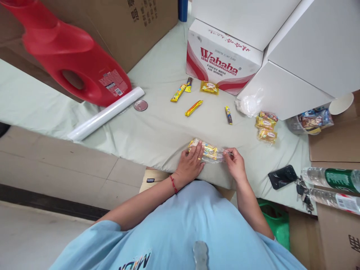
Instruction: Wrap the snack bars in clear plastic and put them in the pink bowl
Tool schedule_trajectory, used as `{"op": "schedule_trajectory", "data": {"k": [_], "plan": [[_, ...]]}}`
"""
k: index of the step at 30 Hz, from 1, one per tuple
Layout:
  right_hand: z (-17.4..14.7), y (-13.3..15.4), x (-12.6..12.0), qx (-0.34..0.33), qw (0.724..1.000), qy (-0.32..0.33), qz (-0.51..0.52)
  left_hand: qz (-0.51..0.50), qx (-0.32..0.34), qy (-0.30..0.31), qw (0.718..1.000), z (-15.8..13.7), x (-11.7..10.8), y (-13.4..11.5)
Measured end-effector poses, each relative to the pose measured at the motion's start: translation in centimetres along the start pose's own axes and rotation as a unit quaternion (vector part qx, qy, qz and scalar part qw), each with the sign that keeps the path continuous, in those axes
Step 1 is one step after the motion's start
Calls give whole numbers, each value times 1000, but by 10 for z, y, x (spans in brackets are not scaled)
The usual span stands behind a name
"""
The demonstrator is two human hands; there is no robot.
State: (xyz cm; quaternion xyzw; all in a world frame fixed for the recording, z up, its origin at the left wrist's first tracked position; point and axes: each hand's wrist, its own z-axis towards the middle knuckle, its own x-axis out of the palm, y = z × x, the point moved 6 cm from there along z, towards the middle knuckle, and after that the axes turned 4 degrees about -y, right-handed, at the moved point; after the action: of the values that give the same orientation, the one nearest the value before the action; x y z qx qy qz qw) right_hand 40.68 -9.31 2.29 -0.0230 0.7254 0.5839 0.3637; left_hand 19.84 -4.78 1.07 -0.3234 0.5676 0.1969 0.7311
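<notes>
A clear plastic bag (219, 157) with yellow-wrapped snacks (209, 149) inside lies near the front edge of the cloth-covered table. My left hand (192, 161) rests on the left part of the bag, its fingers stretched out flat over the wrappers. At the bag's right end, my right hand (234, 162) pinches the loose plastic between thumb and fingers. Beyond the bag lie a yellow-orange snack stick (194, 108), a small yellow and dark stick (228, 115) and a yellow bar (178, 93) touching a blue and yellow one (188, 84).
A Wahaha water carton (222, 60) stands at the back, with a yellow packet (209, 87) before it. Left are a red jug (84, 56), a white roll (107, 114) and a round disc (140, 105). Right are crumpled plastic (249, 104), several packets (266, 123), a phone (282, 176), keys (303, 191) and bottles (317, 176).
</notes>
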Motion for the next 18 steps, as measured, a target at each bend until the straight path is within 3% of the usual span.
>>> {"op": "schedule_trajectory", "data": {"k": [3, 6, 9, 13, 18], "plan": [[-3, 19, 2, 24, 1000, 4, 1, 5, 4, 9, 1000, 2, 1, -1], [2, 48, 12, -34, 997, -10, -65, -1, 11, 0, 1000, 3, 2, -3], [7, 68, 39, -95, 985, 17, -141, -16, 17, -26, 999, 3, 2, -6], [7, 77, 73, -150, 967, 36, -204, -28, 17, -49, 998, 2, 5, -5], [-4, 75, 85, -163, 961, 38, -218, -59, 52, -78, 994, -6, 2, 4]]}}
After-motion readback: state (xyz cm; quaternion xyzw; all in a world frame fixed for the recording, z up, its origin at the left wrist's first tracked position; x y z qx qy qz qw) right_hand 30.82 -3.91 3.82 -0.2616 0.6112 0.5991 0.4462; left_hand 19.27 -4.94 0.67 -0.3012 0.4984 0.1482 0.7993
